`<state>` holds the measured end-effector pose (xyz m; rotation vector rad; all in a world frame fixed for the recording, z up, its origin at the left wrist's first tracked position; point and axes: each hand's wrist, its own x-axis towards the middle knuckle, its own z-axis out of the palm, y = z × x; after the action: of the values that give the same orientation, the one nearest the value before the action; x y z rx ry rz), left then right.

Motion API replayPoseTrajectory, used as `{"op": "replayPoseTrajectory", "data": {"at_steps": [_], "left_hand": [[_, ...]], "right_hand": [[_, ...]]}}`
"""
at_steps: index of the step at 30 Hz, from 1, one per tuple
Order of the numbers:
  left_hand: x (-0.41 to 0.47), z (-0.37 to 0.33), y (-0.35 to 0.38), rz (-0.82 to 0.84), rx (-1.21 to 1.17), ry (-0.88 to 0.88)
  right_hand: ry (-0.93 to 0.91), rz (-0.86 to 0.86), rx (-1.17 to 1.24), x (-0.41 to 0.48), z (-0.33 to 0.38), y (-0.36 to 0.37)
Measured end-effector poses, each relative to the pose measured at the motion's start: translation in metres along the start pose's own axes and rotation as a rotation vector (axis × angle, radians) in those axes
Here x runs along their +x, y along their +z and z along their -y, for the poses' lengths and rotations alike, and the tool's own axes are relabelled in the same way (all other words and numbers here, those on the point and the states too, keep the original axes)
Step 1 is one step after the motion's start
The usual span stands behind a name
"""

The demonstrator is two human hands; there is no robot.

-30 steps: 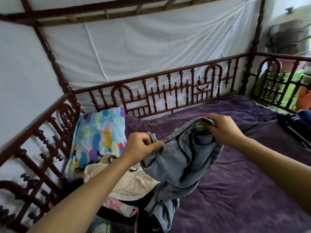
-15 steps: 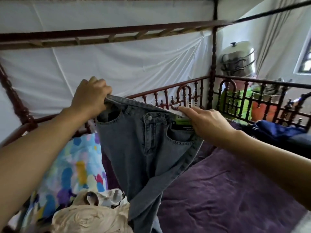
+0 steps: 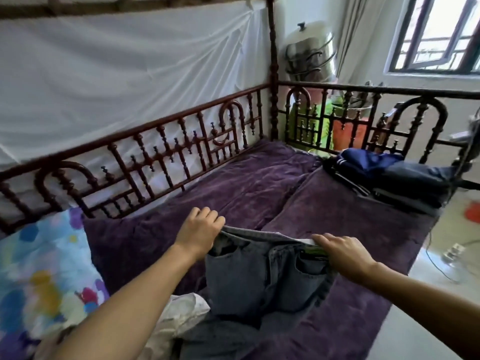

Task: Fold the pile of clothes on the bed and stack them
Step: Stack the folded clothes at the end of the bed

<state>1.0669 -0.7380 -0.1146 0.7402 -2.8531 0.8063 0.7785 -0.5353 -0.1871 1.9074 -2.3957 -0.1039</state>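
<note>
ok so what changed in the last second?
The jeans started bunched over the pile, were lifted and spread by the waistband, and now hang lower over the purple blanket. The left hand and right hand kept gripping the waistband, and are wider apart than at first. Nothing was let go. The pillow, cream garment and dark folded stack at the far corner stayed put.

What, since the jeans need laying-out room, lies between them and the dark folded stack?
Only bare purple blanket, between jeans and stack, in the head view.
</note>
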Motion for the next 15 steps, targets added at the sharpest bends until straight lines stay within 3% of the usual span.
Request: {"op": "replayPoseTrajectory", "data": {"at_steps": [4,15], "left_hand": [[0.086,-0.059,0.028,-0.036,-0.007,0.069],[0.421,-0.232,0.174,0.287,-0.246,-0.009]], "right_hand": [[0.113,0.048,0.018,0.018,-0.082,0.047],[0.18,0.305,0.137,0.143,-0.36,0.218]]}}
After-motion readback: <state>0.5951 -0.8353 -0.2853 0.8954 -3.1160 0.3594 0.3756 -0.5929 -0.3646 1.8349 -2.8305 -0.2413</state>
